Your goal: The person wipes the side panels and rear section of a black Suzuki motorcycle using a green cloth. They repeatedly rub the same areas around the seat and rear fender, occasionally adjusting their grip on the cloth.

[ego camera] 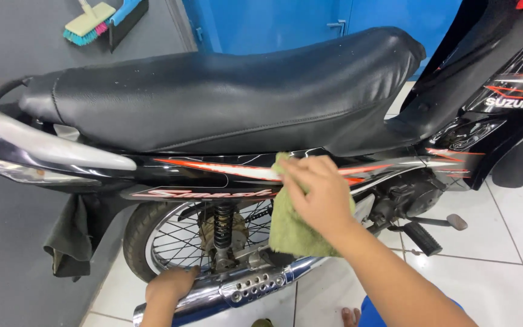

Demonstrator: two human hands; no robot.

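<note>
A black motorcycle stands side-on, its long black seat point(231, 91) across the top. My right hand point(319, 194) presses a green cloth point(292, 233) against the black side panel point(213, 171) with its red and white stripes, just under the seat. The cloth hangs down below my palm. Lower left, my left hand point(171, 284) rests on the chrome exhaust pipe point(243, 287), fingers curled over its top. Behind it are the spoked rear wheel point(171, 239) and a shock absorber point(223, 221).
A silver grab rail point(37, 142) curves around the tail at left. A brush and dustpan point(101, 21) lie on the grey floor at top left. Footpegs point(422, 237) stick out over white floor tiles at right. A blue wall point(273, 21) is behind.
</note>
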